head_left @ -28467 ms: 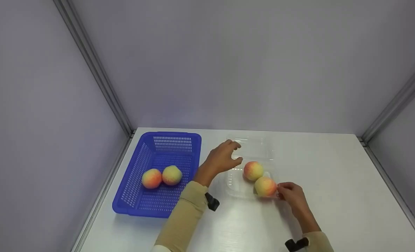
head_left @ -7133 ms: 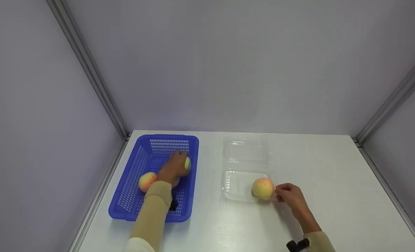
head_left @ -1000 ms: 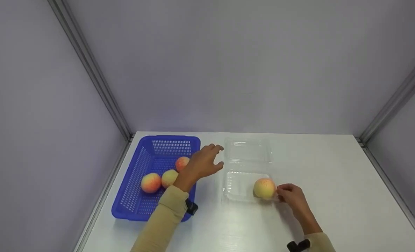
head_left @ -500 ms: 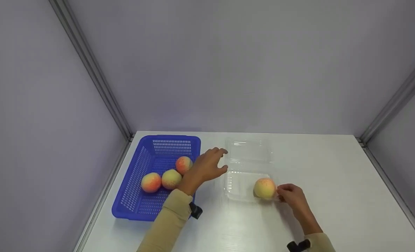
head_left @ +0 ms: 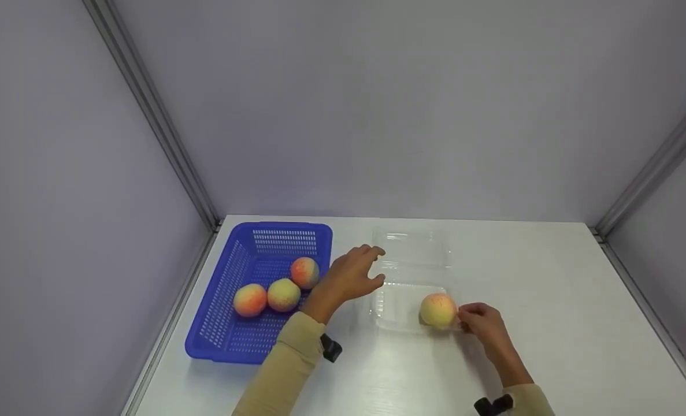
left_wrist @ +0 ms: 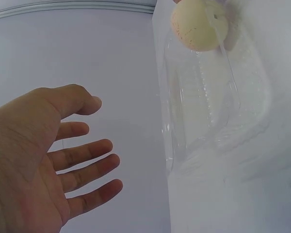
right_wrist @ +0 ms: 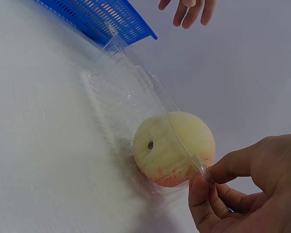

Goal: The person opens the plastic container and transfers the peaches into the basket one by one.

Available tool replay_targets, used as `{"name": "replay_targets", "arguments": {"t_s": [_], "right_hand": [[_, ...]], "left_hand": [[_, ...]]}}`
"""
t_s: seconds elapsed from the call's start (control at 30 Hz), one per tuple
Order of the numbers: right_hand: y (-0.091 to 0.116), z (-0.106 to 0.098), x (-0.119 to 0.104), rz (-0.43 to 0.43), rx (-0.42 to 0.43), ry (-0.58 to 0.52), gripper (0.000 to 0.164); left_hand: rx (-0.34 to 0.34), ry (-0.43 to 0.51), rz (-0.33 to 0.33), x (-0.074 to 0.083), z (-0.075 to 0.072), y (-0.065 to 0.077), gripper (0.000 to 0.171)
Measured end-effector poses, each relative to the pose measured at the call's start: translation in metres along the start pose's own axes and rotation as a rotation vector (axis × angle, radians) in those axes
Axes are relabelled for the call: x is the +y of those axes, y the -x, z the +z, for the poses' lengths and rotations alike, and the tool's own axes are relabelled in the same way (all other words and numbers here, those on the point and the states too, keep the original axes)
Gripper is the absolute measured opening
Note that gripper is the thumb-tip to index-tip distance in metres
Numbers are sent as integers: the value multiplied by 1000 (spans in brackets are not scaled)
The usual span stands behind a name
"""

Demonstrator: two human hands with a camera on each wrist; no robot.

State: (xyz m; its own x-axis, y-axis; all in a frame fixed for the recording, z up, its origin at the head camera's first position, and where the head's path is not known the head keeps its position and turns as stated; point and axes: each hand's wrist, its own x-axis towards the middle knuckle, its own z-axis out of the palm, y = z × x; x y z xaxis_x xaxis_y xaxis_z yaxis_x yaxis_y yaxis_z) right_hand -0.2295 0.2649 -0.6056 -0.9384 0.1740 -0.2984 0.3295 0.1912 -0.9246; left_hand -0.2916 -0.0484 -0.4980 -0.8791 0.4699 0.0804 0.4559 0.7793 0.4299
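Note:
My right hand pinches the near right edge of a clear plastic clamshell container between thumb and fingers; the right wrist view shows the rim between them. One peach, yellow with a red blush, sits in the container's right part, beside that hand. The clamshell's lid lies folded back behind the base. My left hand hovers between the basket and the container, fingers spread and holding nothing; the left wrist view shows its bare palm.
On the left stands a blue plastic basket with three peaches in it: one at the left, one in the middle and a redder one near the right wall. Grey walls enclose the white table at the back and sides.
Over the last second my empty left hand has drifted right from the basket toward the container. Earlier, two peaches were in the container; now one is there and three are in the basket. Right hand unchanged.

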Motion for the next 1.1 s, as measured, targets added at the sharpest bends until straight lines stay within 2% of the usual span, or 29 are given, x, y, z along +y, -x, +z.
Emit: {"name": "replay_targets", "arguments": {"t_s": [0.57, 1.1], "right_hand": [[0, 1, -5, 2, 1, 15, 30], [1, -1, -2, -12, -27, 4, 29]], "left_hand": [[0, -38, 42, 18, 10, -9, 50], [-15, -14, 67, 33, 24, -11, 51]]}}
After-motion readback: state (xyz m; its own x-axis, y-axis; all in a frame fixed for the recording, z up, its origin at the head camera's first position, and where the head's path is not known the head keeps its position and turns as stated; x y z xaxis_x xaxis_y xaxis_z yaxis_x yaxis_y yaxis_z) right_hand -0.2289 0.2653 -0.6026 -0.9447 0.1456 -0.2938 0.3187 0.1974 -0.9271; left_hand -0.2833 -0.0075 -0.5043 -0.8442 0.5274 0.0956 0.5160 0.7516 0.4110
